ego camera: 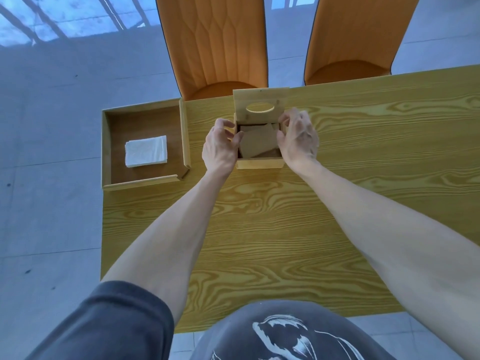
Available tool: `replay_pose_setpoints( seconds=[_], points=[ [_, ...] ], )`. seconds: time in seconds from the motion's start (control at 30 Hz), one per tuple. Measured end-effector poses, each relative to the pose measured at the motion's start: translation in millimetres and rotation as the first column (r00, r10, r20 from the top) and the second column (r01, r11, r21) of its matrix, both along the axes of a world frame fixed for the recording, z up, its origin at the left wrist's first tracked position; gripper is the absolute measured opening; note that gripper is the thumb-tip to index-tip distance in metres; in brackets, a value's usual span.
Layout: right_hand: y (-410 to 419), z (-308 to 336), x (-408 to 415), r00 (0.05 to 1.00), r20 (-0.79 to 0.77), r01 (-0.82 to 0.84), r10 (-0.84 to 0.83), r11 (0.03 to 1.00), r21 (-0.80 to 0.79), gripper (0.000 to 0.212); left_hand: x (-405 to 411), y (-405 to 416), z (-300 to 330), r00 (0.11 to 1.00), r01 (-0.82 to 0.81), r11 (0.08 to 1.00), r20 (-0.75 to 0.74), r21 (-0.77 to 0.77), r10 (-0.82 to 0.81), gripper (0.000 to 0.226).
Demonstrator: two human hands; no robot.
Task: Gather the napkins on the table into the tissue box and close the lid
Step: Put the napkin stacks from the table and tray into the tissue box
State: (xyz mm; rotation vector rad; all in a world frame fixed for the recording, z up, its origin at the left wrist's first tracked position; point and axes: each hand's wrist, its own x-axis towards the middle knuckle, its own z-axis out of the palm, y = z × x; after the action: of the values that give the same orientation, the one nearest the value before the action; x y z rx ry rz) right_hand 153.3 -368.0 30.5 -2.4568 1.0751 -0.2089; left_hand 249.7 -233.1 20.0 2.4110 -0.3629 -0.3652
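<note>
A small wooden tissue box (259, 163) stands at the table's far edge, its lid (259, 100) with an oval hole tipped up and open. Brown napkins (259, 144) lie skewed inside it. My left hand (220, 146) is at the box's left wall, thumb reaching in to the napkins' left edge. My right hand (298, 139) is at the right wall, thumb on the napkins' right edge and fingers curled over the wall. A stack of white napkins (146, 151) lies in a wooden tray (140, 181) to the left.
The tray overhangs the table's left end. Two orange chairs (218, 45) (358, 40) stand behind the far edge. The wood-grain table (337, 178) stretches to the right and toward me. Grey floor lies to the left.
</note>
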Motion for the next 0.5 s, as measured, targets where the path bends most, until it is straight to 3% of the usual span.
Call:
replay_pose_setpoints(
  seconds=[0.13, 0.3, 0.5],
  points=[
    [4, 1, -5, 0.998, 0.06, -0.005, 0.006, 1.0, -0.005, 0.012, 1, 8, 5, 1.0, -0.002, 1.0, -0.006, -0.018, 0.002, 0.025],
    [36, 12, 1, 0.968, 0.214, -0.121, 0.132, 0.991, -0.064, 0.013, 12, 44, 11, 0.998, -0.056, 0.998, 0.03, -0.014, 0.056, 0.025],
    [97, 18, 42, 0.913, 0.316, -0.278, 0.257, 0.96, 0.022, 0.012, 44, 117, 19, 0.977, -0.209, 0.976, 0.06, 0.057, 0.206, 0.026]
  ],
)
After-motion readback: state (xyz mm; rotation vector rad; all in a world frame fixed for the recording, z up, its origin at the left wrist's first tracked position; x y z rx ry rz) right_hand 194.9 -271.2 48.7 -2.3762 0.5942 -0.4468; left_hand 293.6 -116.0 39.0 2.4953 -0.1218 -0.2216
